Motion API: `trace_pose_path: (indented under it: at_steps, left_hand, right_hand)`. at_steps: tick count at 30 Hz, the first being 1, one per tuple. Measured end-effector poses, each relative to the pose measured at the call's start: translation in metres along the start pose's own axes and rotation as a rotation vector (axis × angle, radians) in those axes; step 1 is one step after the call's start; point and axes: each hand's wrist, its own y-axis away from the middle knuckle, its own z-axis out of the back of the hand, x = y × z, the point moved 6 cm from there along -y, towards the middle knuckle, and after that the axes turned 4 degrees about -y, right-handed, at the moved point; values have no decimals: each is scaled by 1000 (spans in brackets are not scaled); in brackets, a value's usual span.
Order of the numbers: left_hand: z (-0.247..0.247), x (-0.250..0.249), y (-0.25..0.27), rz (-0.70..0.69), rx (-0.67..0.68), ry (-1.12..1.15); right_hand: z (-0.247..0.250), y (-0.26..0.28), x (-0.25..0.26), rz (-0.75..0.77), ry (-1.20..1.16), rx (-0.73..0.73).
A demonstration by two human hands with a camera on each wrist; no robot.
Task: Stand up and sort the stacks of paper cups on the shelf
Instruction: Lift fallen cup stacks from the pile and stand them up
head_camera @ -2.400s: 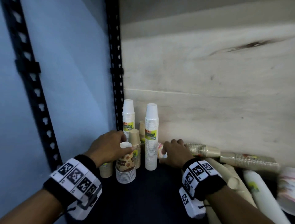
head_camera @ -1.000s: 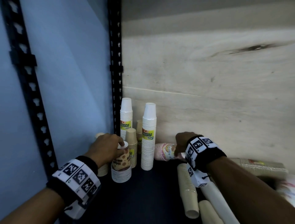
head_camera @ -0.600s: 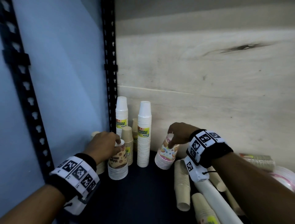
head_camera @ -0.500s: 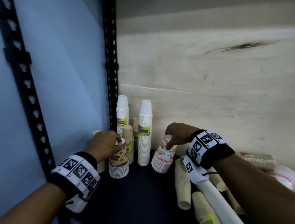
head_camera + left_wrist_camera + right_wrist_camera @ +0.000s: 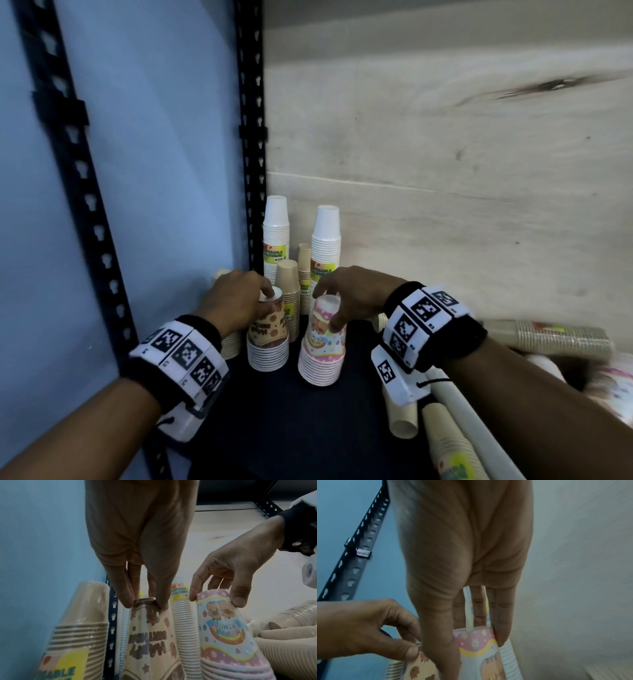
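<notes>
Two wrapped stacks of printed birthday cups stand upside down side by side on the dark shelf [image 5: 291, 428]. My left hand [image 5: 267, 301] pinches the top of the brown-printed stack [image 5: 269, 339], with its fingertips [image 5: 128, 601] on the top cup [image 5: 147, 635]. My right hand [image 5: 327, 308] grips the top of the pastel stack [image 5: 322, 346] between thumb and fingers, as the left wrist view shows on the pastel stack [image 5: 223, 628] and the right wrist view on its top cup [image 5: 476, 641]. Both stacks lean slightly.
Two tall white stacks [image 5: 275, 236] [image 5: 326, 240] and kraft-brown stacks [image 5: 287, 284] stand upright in the back left corner by the black post [image 5: 251, 137]. To the right, several stacks lie on their sides [image 5: 561, 337] [image 5: 404, 414] [image 5: 479, 442]. A wooden panel [image 5: 445, 171] closes the back.
My right hand picked the pastel stack up from lying by the back panel, turned it upright and brought it left beside the brown stack. My left hand kept hold of the brown stack.
</notes>
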Motion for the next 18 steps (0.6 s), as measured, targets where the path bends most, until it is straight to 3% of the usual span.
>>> trace_pose_path:
  at_steps: [8, 18]
  left_hand:
    - [-1, 2, -1, 2, -14, 2]
    - [-1, 1, 1, 13, -14, 25]
  right_hand:
    - [-7, -8, 18, 106, 30, -7]
    - [-10, -11, 17, 125, -12, -24]
